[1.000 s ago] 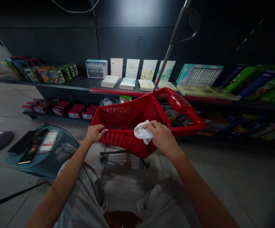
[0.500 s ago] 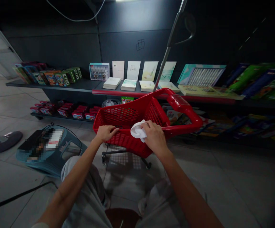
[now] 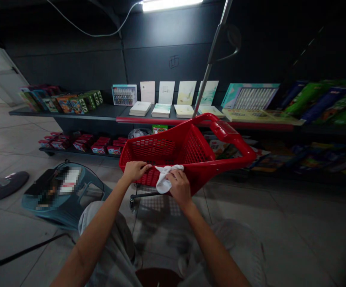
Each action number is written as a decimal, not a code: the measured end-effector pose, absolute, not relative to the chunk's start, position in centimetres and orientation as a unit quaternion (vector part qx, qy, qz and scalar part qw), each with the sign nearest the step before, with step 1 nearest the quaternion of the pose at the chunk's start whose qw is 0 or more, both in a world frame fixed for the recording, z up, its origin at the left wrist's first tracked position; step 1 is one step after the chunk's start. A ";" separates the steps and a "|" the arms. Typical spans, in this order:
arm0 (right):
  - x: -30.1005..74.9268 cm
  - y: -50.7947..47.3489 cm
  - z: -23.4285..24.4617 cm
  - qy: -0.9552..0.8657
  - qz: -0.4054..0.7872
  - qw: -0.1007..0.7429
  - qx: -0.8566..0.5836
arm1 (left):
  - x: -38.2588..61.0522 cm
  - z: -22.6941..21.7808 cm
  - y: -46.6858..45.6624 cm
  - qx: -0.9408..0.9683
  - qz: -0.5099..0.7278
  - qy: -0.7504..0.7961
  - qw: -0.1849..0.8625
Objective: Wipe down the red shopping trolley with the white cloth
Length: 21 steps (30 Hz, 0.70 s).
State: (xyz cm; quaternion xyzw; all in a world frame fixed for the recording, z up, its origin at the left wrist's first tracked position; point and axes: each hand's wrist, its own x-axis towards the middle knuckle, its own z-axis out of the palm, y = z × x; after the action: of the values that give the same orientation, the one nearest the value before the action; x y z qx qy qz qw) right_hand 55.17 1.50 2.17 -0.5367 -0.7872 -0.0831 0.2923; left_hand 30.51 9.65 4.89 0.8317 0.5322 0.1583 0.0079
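Between the two hands, draped over the near rim of a red plastic mesh shopping cart [image 3: 173, 145], hangs a crumpled white cloth [image 3: 162, 184]. The right hand [image 3: 177, 187] is closed around the cloth, its fingers pinching the fabric and pressing it against the rim and the outer wall of the basket. Just beside it, to its left and almost touching the cloth, the left hand [image 3: 134, 170] curls over the same rim, fingers hooked inside the basket and thumb outside, gripping the plastic edge. Beyond the hands the basket rises at a tilt, and its thick red push handle [image 3: 231, 135] sits up and to the right of the right hand. Below the hands the cart's dark metal wheel frame [image 3: 140, 196] rests on the pale tiled floor [image 3: 280, 223]. Past the cart a slim grey metal pole [image 3: 210, 63] leans against a dark wall shelf [image 3: 101, 108] that carries stacks of pale notebooks [image 3: 161, 110] and rows of colourful boxes. Well to the left of the left hand, a teal plastic stool [image 3: 71, 199] lies on the floor, with dark flat items on it that are too blurred to make out. Nearer than the hands, both forearms stretch forward over knees in light grey trousers [image 3: 110, 239].
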 end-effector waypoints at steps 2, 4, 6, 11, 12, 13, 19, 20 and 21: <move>57.6 0.8 1.5 -0.754 -0.096 0.321 -0.565 | 30.5 4.8 9.6 0.830 0.166 0.533 0.007; 59.6 0.2 0.7 -0.699 -0.106 0.372 -0.602 | 30.6 4.6 9.5 0.826 0.173 0.536 0.004; 60.4 -0.3 -0.2 -0.622 -0.107 0.434 -0.643 | 30.7 4.4 9.4 0.825 0.179 0.537 0.004; 56.1 0.8 -1.7 -0.498 -0.113 0.502 -0.698 | 31.1 4.2 9.1 0.825 0.181 0.536 0.000; 54.3 1.4 -1.8 -0.482 -0.107 0.508 -0.706 | 31.1 4.1 9.1 0.824 0.181 0.537 -0.001; 52.4 2.1 -1.8 -0.456 -0.095 0.521 -0.716 | 31.1 4.1 9.1 0.823 0.181 0.538 -0.002; 41.8 4.6 -0.8 -0.403 0.095 0.553 -0.723 | 31.1 4.3 9.3 0.811 0.184 0.555 -0.004; 40.7 4.7 -0.6 -0.384 0.121 0.589 -0.701 | 31.2 4.4 9.3 0.809 0.182 0.559 -0.003; 39.8 4.7 -0.6 -0.352 0.143 0.630 -0.677 | 31.2 4.4 9.3 0.806 0.180 0.563 -0.003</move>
State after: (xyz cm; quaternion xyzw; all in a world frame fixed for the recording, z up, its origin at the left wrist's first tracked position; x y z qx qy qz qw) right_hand 39.83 4.72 -0.58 -0.6769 -0.3520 0.1431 0.6305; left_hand 31.17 9.32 4.40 0.8065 0.5633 0.1796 -0.0032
